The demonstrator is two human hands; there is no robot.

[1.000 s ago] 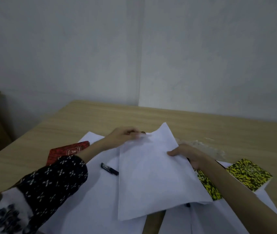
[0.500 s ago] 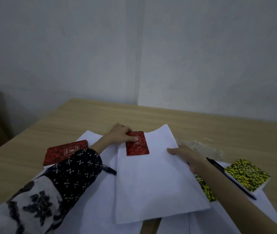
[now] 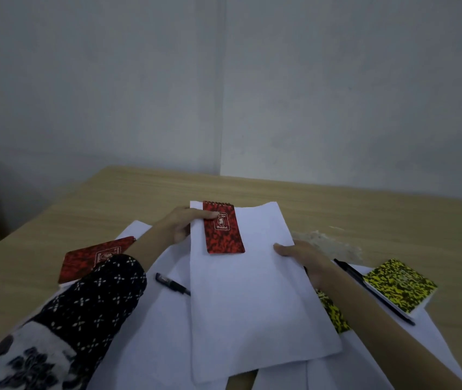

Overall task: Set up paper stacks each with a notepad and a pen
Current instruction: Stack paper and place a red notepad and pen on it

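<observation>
A white paper stack is held up in the middle, over other sheets on the table. A small red spiral notepad lies on its top left corner. My left hand pinches the stack's left edge, thumb pressing on the notepad. My right hand grips the stack's right edge, thumb on top. A black pen lies on the left paper stack, partly under the held sheets. A second red notepad sits at the left.
At the right, a yellow-black notepad and a black pen lie on another paper stack. Another yellow-black notepad shows under my right forearm. The wooden table meets grey walls behind.
The small red notepad came into view on the held stack and moved up to its top left corner. The stack turned straighter and my left hand now pins the notepad.
</observation>
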